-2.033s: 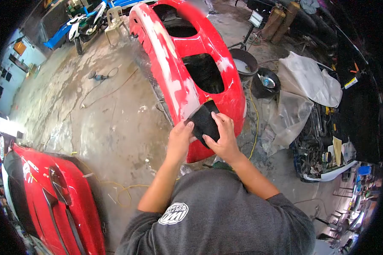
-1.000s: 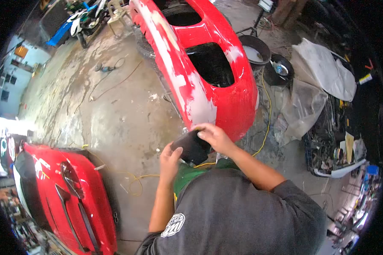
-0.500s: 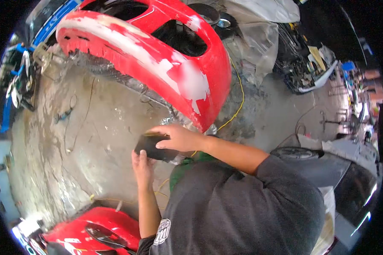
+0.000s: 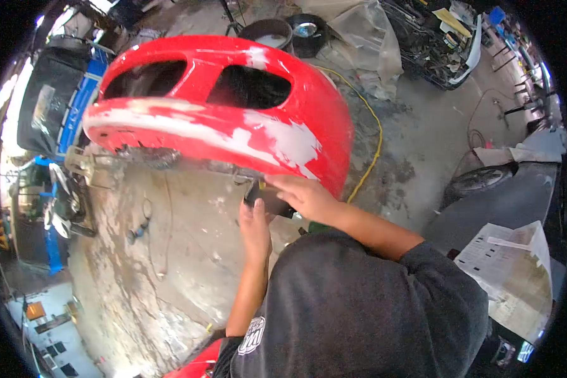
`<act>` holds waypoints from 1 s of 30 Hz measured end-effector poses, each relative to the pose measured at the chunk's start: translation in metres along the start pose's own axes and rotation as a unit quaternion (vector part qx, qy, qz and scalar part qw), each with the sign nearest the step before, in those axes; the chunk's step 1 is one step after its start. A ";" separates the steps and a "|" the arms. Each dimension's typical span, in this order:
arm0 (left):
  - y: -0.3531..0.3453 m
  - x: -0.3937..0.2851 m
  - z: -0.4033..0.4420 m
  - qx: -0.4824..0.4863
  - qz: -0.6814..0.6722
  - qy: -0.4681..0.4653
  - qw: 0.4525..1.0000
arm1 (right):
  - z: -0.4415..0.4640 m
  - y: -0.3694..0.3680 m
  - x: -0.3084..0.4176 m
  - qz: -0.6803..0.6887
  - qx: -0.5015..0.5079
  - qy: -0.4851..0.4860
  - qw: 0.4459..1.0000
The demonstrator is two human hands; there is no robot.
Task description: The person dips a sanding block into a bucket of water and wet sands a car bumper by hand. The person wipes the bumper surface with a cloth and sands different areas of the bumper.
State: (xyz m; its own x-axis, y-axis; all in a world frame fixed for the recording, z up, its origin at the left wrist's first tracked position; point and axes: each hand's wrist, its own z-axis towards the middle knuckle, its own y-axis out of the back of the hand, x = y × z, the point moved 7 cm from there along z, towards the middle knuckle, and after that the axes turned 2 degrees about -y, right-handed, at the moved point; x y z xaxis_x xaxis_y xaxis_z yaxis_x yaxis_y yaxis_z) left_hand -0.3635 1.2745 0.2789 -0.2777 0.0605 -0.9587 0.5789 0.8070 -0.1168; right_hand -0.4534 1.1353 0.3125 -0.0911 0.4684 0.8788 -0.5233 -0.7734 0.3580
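Note:
Both hands hold a dark sheet that looks like sandpaper [image 4: 274, 203], low in front of my body. My left hand [image 4: 255, 228] grips its left edge, with the thumb up against it. Across its upper right side lies my right hand [image 4: 307, 198], the fingers bent over it; a small yellowish bit shows near the fingertips. Just beyond the hands is a red car bumper [image 4: 326, 123] with two dark openings. Whitish sanded or filled patches [image 4: 290, 140] run along its lower face. I cannot tell whether the right hand touches the bumper.
A yellow cord [image 4: 379, 142] runs along the floor right of the bumper. Behind stand a dark bucket [image 4: 266, 33] and plastic sheeting [image 4: 365, 44]. A grey car panel [image 4: 494, 205] and a paper sheet [image 4: 510, 268] lie at right. A small tool [image 4: 135, 233] with a cord is on the floor at left.
My view has turned, so the bumper appears more level. The hands and dark sheet have shifted right and up in view, closer to the bumper's lower edge. Both hands still hold the sheet.

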 end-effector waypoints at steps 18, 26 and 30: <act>-0.114 -0.116 0.112 0.388 0.483 -0.316 0.718 | -0.024 0.050 -0.051 -0.153 -0.277 -0.251 0.915; -0.145 -0.122 0.214 0.632 0.653 -0.178 0.378 | -0.019 -0.007 -0.059 -0.162 -0.445 -0.376 0.797; -0.145 -0.107 0.221 0.721 0.574 -0.163 0.352 | -0.017 -0.032 -0.084 -0.177 -0.549 -0.413 0.704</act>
State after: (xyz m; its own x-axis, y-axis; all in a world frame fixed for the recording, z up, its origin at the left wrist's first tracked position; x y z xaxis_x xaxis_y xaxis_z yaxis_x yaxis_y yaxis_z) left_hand -0.2476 1.0212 0.3415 0.7403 -0.4004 -0.5401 0.0182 -0.7911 0.6114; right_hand -0.4435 1.1276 0.2217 0.4965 -0.2110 0.8420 -0.7707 0.3391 0.5395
